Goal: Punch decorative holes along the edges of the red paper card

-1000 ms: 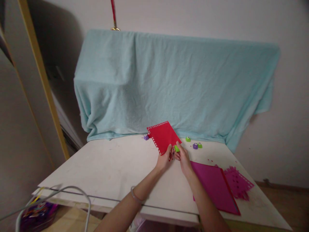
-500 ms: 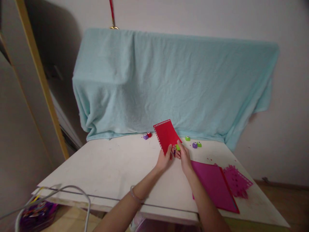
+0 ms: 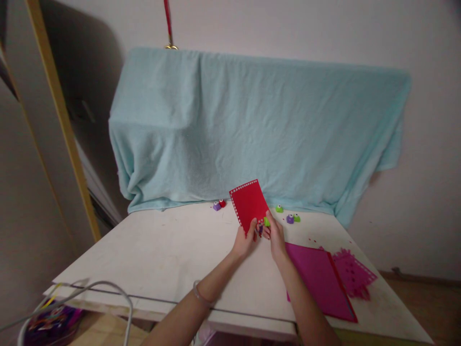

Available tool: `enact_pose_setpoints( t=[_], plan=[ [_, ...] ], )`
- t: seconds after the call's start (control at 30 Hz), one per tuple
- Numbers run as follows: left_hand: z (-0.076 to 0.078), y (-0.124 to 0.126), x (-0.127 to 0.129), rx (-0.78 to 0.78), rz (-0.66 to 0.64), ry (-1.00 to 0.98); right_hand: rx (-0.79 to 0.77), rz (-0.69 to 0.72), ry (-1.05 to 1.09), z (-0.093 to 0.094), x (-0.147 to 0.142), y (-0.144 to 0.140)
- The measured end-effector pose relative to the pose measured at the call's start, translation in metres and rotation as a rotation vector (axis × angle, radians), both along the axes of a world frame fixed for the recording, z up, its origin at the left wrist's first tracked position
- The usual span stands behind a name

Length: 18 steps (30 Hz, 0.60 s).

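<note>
My left hand (image 3: 245, 240) pinches the near edge of a red paper sheet (image 3: 249, 203), which stands tilted above the white table (image 3: 165, 254); small holes are punched along the sheet's top and left edges. My right hand (image 3: 275, 235) grips a small green paper punch (image 3: 266, 221) against the sheet's lower right edge. The two hands almost touch each other over the middle of the table.
Loose small punches lie on the table: a purple and a red one (image 3: 218, 205) to the left, green and purple ones (image 3: 288, 215) to the right. Magenta sheets (image 3: 317, 278) and a punched magenta piece (image 3: 355, 275) lie at right. A light blue cloth (image 3: 252, 125) hangs behind. A basket (image 3: 50, 322) sits bottom left.
The red sheet has turned from a wide diamond to a narrower, more upright shape, uncovering the red punch beside the purple one. Both hands stay in place on the sheet's lower edge.
</note>
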State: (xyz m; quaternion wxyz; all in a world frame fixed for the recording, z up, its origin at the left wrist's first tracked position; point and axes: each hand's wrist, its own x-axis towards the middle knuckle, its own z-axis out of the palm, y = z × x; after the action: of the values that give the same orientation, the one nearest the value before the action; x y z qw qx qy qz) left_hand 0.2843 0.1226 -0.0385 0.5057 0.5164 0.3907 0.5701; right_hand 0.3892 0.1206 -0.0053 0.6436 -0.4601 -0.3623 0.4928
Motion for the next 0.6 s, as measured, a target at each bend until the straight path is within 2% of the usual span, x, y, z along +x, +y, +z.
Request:
enact_pose_setpoints(
  t=[0.2,0.43,0.6],
  plan=[
    [0.001,-0.001,-0.002,0.02,-0.058,0.005,-0.036,0.017,-0.01,0.006,-0.002,-0.002],
    [0.005,-0.002,-0.001,0.032,-0.076,-0.026,-0.074,0.022,0.015,-0.002,0.0,0.003],
    [0.007,-0.003,-0.002,-0.012,-0.096,-0.02,-0.042,0.047,0.035,-0.008,0.002,0.007]
  ],
)
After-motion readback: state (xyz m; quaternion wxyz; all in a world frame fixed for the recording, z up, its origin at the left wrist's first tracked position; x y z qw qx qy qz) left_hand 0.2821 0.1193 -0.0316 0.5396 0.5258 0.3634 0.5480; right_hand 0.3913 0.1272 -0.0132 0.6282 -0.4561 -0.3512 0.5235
